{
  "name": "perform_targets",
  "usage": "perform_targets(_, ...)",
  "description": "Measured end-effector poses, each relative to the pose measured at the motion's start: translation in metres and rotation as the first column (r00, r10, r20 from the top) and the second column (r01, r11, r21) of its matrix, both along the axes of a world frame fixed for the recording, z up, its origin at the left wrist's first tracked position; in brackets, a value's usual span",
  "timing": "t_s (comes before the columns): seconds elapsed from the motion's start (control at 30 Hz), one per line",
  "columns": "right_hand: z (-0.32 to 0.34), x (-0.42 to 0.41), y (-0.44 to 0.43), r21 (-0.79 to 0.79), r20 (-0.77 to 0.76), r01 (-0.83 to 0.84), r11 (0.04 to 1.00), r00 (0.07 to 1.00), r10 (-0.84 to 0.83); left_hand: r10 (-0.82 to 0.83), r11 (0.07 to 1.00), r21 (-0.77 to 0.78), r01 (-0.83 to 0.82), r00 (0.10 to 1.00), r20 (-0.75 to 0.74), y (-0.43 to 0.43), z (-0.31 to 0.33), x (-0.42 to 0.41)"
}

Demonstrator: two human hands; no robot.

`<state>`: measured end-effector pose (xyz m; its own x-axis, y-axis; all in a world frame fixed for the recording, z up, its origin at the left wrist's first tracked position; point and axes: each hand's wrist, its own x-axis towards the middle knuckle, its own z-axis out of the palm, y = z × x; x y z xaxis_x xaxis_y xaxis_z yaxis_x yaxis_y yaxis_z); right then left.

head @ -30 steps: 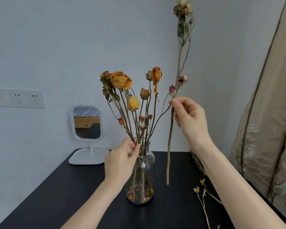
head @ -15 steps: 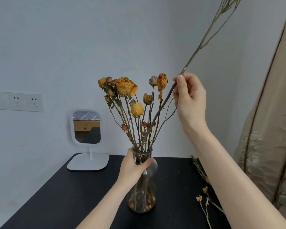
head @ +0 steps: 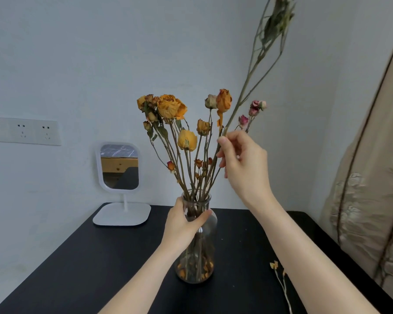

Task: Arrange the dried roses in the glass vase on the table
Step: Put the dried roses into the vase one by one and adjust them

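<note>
Curling the left hand (head: pixel 183 224) round the neck of the glass vase (head: pixel 201 259) on the table (head: pixel 95 257). Pinching a tall dried rose stem (head: pixel 238 102) mid-length with the right hand (head: pixel 244 165), slanting toward the vase mouth. Likely light, brittle: favouring gentle, low holds.

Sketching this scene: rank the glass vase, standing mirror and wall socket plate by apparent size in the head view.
1-2. glass vase, standing mirror: alike, vase nearer, so unranked.
3. wall socket plate.
</note>
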<state>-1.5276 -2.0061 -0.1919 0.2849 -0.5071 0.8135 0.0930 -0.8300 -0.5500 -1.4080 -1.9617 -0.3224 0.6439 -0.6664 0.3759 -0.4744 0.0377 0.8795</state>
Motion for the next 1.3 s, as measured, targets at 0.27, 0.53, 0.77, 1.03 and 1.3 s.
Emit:
perform_targets(0.27,-0.01,0.011,0.006,-0.175,-0.155,0.162,0.971,0.969,-0.19,0.003,1.0,-0.015,-0.002,1.0,0.013,-0.001,-0.002,0.0)
perform_targets(0.53,0.007,0.025,0.013,-0.212,-0.133,0.29,0.933,0.938,-0.321,-0.034,0.999,-0.035,0.035,0.999,0.014,0.002,0.0,0.0)
perform_targets(0.77,-0.024,0.034,0.004,-0.228,-0.45,0.346,0.91,0.791,-0.414,-0.033,0.999,-0.04,0.033,0.999,-0.006,0.0,-0.003,0.002)
perform_targets(1.03,-0.055,0.035,-0.001,-0.153,-0.618,0.31,0.938,0.71,-0.336,-0.025,0.999,-0.036,0.025,1.0,-0.009,-0.004,-0.007,0.006)
perform_targets(1.3,-0.043,0.043,-0.002,-0.159,-0.514,0.363,0.918,0.763,-0.391,-0.025,0.999,-0.028,0.025,1.0,0.001,-0.001,-0.004,0.003)
